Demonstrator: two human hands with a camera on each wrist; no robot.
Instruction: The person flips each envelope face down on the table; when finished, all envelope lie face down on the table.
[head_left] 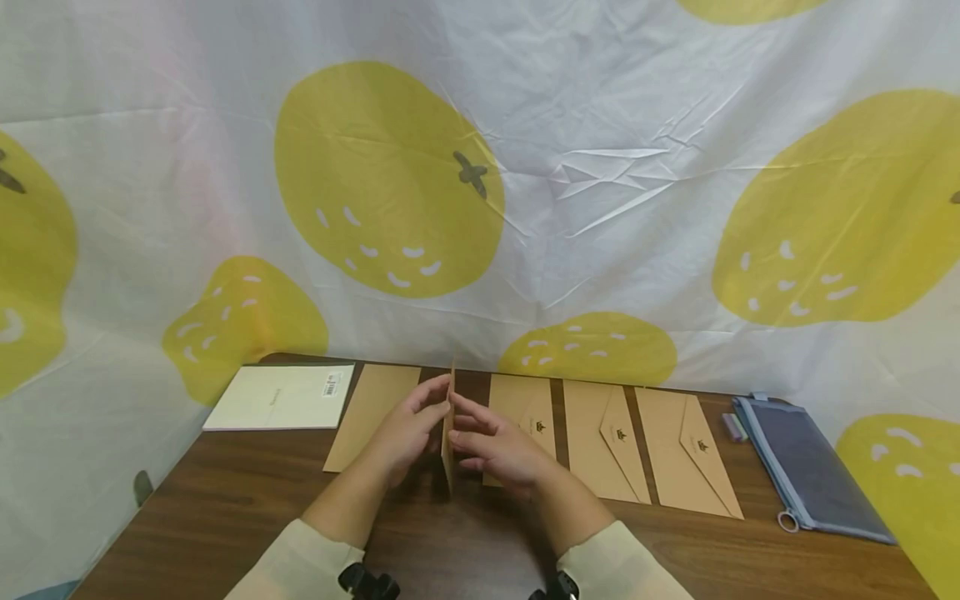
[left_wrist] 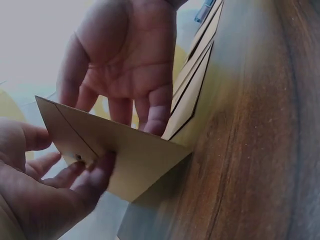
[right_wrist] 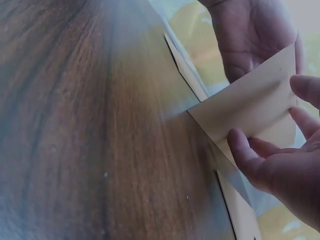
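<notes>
A brown kraft-paper envelope [head_left: 447,450] stands upright on its edge on the table, seen almost edge-on from the head. My left hand [head_left: 408,425] holds it from the left, with fingertips against the face that bears the flap and a small print. From the other side my right hand [head_left: 498,442] holds it, fingers bent against the plain face. In the left wrist view the flap line crosses the envelope [left_wrist: 135,155] near the left fingers. The right wrist view shows the envelope's plain side [right_wrist: 250,110] with the right fingertips on it.
Left of the hands lies a plain brown envelope [head_left: 363,417], beside a white booklet [head_left: 281,396] with a barcode. Three flap-up envelopes [head_left: 596,433] lie in a row at right. Beyond them are a small eraser-like block [head_left: 734,427] and a blue zip pouch [head_left: 817,475]. A patterned cloth [head_left: 600,250] hangs behind.
</notes>
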